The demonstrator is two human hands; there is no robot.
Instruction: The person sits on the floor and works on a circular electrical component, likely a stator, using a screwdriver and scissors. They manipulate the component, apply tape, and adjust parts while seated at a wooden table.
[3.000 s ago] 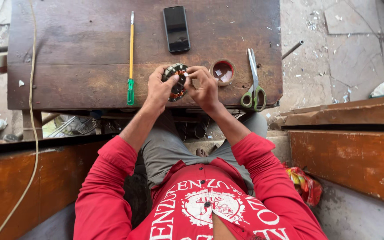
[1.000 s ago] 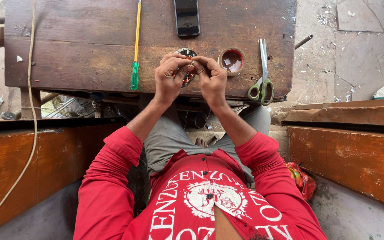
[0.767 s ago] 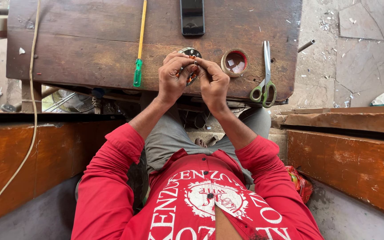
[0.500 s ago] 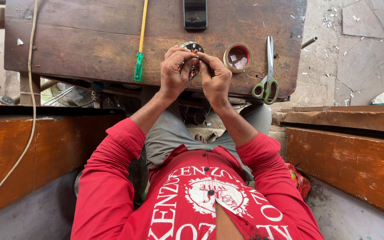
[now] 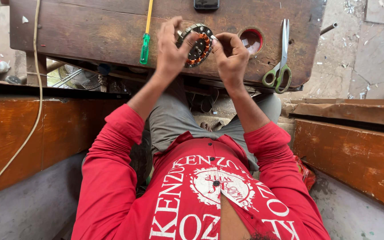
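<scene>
A round metal motor stator [image 5: 196,44] with copper-orange windings is held up between both hands, tilted, just above the near edge of a dark wooden table [image 5: 90,31]. My left hand [image 5: 170,51] grips its left rim with fingers curled over the top. At the stator's right rim, my right hand [image 5: 232,55] pinches it with thumb and fingertips. Both arms wear red sleeves.
On the table lie a yellow screwdriver with a green handle [image 5: 146,38], green-handled scissors [image 5: 281,62], a small red round lid [image 5: 250,40] and a dark phone [image 5: 206,4] at the far edge. A pale cord [image 5: 34,89] hangs at the left. Wooden planks [image 5: 347,146] flank my lap.
The view has tilted down and closer, so the table slid toward the top. Both hands stayed on the stator, lifting and tilting it slightly, fingers shifting around its rim.
</scene>
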